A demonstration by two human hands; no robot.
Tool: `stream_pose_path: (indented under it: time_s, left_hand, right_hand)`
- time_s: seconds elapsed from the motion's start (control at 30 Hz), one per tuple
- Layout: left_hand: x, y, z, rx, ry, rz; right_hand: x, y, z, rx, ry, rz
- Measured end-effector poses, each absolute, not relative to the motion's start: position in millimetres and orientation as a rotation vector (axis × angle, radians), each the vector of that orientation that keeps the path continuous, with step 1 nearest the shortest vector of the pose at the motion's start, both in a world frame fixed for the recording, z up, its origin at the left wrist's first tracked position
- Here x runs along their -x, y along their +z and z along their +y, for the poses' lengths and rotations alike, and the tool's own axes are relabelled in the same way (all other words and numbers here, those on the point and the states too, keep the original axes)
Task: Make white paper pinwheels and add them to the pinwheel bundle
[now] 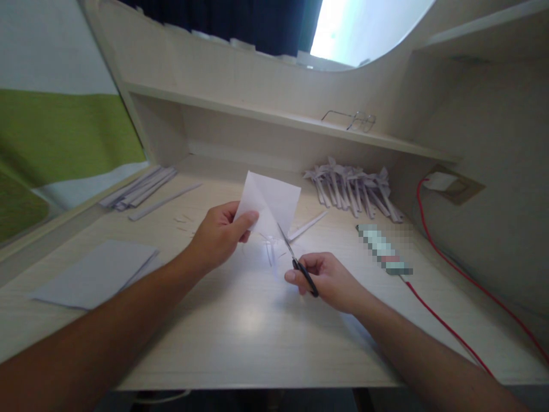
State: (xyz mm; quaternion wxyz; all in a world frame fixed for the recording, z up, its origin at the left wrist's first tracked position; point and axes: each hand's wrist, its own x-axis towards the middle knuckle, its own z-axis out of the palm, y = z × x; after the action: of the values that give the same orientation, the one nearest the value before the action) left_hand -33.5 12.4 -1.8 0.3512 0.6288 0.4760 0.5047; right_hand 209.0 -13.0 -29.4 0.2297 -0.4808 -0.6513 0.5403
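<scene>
My left hand pinches the lower left edge of a white square sheet of paper, which is held up above the desk. A diagonal crease runs across the sheet. In my right hand is a pair of scissors with black handles, its blades at the paper's lower corner, in line with the crease. Beneath the paper lie thin paper scraps and a narrow white strip.
At the back right lie several paper pinwheels on rolled sticks. Rolled paper sticks are piled at the left, behind stacked sheets. A phone with a red cable lies right. Glasses rest on the shelf.
</scene>
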Motion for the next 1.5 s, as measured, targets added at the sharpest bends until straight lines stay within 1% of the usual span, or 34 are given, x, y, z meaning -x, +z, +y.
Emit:
stream_pose_path:
  time_s: [0.5,0.8,1.5]
  left_hand:
    - [34.8,-0.3,12.2,-1.628,1.306,1.237]
    - [34.0,-4.4,12.3,-1.681,1.268,1.204]
    - [34.4,-9.0,14.3,-1.707,1.255,1.172]
  right_hand:
    - [-209.2,-28.7,-12.6,1.357,1.423,-1.823]
    - [-207.6,-26.1,-13.5,1.362,1.469,-1.803]
    - [-205.4,-26.3,-13.2,1.366,1.465,-1.772]
